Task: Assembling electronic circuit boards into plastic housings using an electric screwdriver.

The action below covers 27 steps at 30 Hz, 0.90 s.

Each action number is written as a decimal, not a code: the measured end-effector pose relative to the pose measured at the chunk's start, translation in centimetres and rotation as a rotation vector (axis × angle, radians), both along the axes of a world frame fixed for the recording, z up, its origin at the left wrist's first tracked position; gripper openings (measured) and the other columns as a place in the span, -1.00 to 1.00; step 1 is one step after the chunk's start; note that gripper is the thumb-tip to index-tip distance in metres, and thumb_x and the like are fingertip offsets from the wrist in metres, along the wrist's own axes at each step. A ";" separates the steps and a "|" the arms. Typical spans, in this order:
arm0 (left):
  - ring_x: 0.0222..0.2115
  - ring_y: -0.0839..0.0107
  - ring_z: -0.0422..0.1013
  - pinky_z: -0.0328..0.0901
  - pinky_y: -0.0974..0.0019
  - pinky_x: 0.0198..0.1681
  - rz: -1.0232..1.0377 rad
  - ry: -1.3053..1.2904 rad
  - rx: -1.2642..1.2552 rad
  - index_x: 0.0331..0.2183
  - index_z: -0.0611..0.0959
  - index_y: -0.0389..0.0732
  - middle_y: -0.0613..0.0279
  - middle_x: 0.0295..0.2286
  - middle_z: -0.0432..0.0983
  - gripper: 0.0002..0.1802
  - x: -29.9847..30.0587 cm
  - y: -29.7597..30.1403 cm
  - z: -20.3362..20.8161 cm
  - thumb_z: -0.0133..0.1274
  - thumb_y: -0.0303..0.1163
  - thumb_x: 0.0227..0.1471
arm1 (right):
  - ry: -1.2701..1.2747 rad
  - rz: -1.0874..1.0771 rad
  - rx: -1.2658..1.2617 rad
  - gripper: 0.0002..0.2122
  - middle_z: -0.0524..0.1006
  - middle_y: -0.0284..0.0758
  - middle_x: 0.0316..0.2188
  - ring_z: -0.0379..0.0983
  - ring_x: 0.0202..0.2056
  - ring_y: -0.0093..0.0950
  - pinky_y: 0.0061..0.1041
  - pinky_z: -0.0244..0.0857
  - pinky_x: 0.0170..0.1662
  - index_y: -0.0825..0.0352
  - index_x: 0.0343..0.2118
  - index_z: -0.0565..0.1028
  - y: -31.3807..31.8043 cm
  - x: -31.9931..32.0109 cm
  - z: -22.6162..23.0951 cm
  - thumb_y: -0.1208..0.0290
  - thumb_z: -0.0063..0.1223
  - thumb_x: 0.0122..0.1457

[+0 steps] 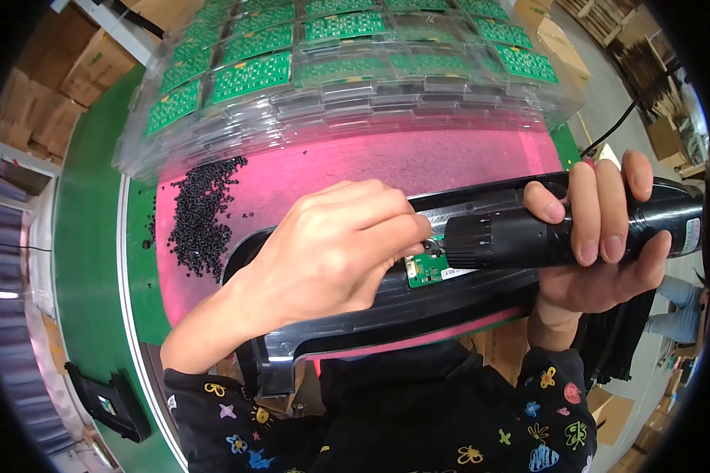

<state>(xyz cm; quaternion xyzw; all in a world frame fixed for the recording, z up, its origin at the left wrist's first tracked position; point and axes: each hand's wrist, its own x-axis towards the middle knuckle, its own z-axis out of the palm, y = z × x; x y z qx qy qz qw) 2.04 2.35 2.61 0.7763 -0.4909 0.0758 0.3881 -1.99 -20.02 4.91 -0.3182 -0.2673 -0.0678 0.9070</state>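
You are fixing the small green board (pixel 427 270) onto the black panel (pixel 386 307). Your right hand (pixel 607 236) grips the electric screwdriver (pixel 560 232); your left hand (pixel 331 252) pinches, maybe a screw. Next, keep the tip straight.

place: electronics assembly workshop | bench: pink mat (pixel 418 162) on green conveyor belt (pixel 87 260) | stock: stacked clear trays (pixel 355 102) of green circuit boards (pixel 252 75) | loose parts: heap of black screws (pixel 201 213) | tool: electric screwdriver (pixel 560 232) | storage: cardboard boxes (pixel 63 75) along the edges | floor: grey concrete (pixel 607 94)
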 end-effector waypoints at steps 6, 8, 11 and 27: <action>-0.45 0.20 0.51 0.39 0.30 -0.45 0.076 0.021 -0.034 -0.44 0.60 -0.33 0.12 -0.51 0.48 -0.77 -0.5 -0.3 0.1 0.21 -0.68 -0.30 | -0.024 -0.043 -0.009 -0.72 0.33 -0.57 -0.59 0.27 -0.53 -0.66 -0.42 0.07 -0.17 0.16 -0.23 0.21 -0.3 -0.3 0.5 0.32 0.11 0.13; -0.45 0.20 0.51 0.39 0.30 -0.44 0.095 0.004 -0.022 -0.43 0.60 -0.32 0.12 -0.51 0.48 -0.76 -0.6 -0.1 0.2 0.21 -0.67 -0.29 | -0.033 -0.056 -0.018 -0.72 0.33 -0.56 -0.59 0.27 -0.53 -0.66 -0.42 0.07 -0.17 0.16 -0.23 0.21 -0.3 -0.4 0.4 0.33 0.11 0.13; -0.47 0.21 0.50 0.38 0.30 -0.46 0.159 -0.182 0.072 -0.42 0.59 -0.32 0.14 -0.51 0.47 -0.78 -0.7 0.2 0.4 0.21 -0.64 -0.27 | -0.050 -0.051 -0.056 -0.72 0.33 -0.55 -0.59 0.27 -0.53 -0.66 -0.43 0.07 -0.18 0.16 -0.22 0.21 -0.5 -0.4 0.3 0.33 0.10 0.13; -0.50 0.24 0.51 0.38 0.32 -0.45 0.015 0.238 -0.078 -0.42 0.64 -0.35 0.11 -0.51 0.55 -0.90 0.2 -0.2 -1.0 0.21 -0.59 -0.11 | -0.038 -0.143 -0.009 -0.73 0.35 -0.58 -0.62 0.28 -0.56 -0.70 -0.48 0.06 -0.19 0.16 -0.27 0.24 -0.6 -0.8 0.8 0.39 0.14 0.07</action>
